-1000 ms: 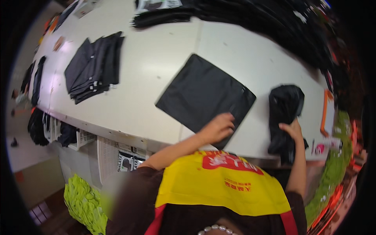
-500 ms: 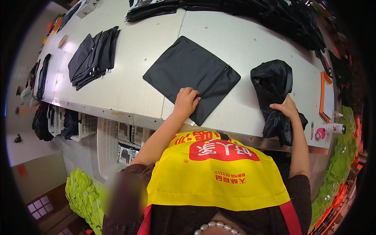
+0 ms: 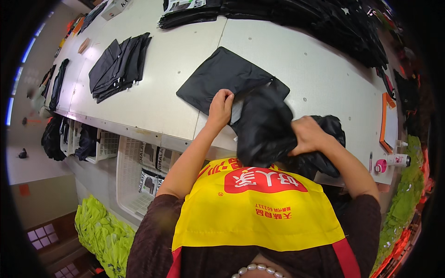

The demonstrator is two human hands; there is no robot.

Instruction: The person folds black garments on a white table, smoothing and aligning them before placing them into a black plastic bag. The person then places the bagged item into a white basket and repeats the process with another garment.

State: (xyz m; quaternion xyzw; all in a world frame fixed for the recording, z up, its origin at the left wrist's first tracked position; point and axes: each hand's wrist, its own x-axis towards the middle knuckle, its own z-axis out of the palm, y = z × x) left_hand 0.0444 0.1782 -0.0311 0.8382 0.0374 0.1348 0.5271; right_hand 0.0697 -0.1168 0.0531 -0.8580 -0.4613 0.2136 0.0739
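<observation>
A flat black fabric pouch [image 3: 221, 72] with a zip lies at an angle on the pale table in front of me. My left hand [image 3: 221, 109] is closed at its near edge, the fingertips pinching the fabric; a paler patch shows beside them. In my right hand [image 3: 309, 135] is a bunched black cloth bundle [image 3: 265, 123], gripped with the fingers wrapped round it. One part of the bundle overlaps the pouch's near right side and is smeared by motion. Another part hangs out on the right of the hand, over the table's near edge.
Several black pouches [image 3: 119, 67] lie stacked at left. Dark goods [image 3: 301, 21] line the far side. At right are an orange-edged tray or box [image 3: 384, 118] and a bottle [image 3: 397, 160]. White baskets [image 3: 124, 171] stand below the table, near a lime-green fabric heap [image 3: 103, 231].
My right hand has brought the black bundle left, from beside the pouch to over its near right part. My left hand has risen slightly at the pouch's edge.
</observation>
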